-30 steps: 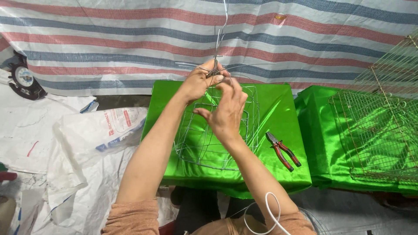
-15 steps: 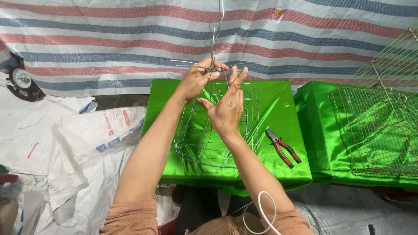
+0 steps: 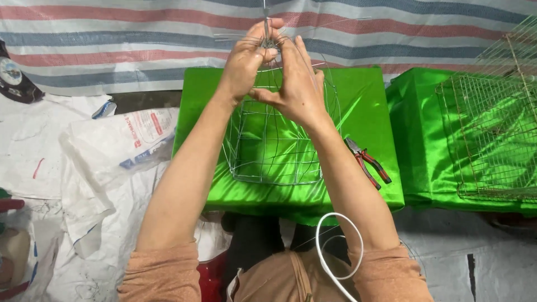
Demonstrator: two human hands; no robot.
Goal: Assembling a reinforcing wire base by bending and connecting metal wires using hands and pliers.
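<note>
A thin wire frame basket (image 3: pixel 274 151) stands on a block covered in bright green cloth (image 3: pixel 369 106). Its upright wires bend in and meet at a gathered top (image 3: pixel 268 40) near the upper edge of the head view. My left hand (image 3: pixel 246 59) pinches that wire bundle between thumb and fingers. My right hand (image 3: pixel 299 84) is pressed against it from the right, fingers up along the wires, gripping the same bundle. Both forearms reach up over the basket.
Red-handled pliers (image 3: pixel 368 162) lie on the green cloth to the right of the basket. A second green block at the right carries finished wire mesh cages (image 3: pixel 492 128). A white plastic sack (image 3: pixel 120 142) lies on the left. A striped tarp (image 3: pixel 140 50) hangs behind.
Both hands and the wire top have shifted upward in the view, and the hands have closed more tightly together around the gathered wires.
</note>
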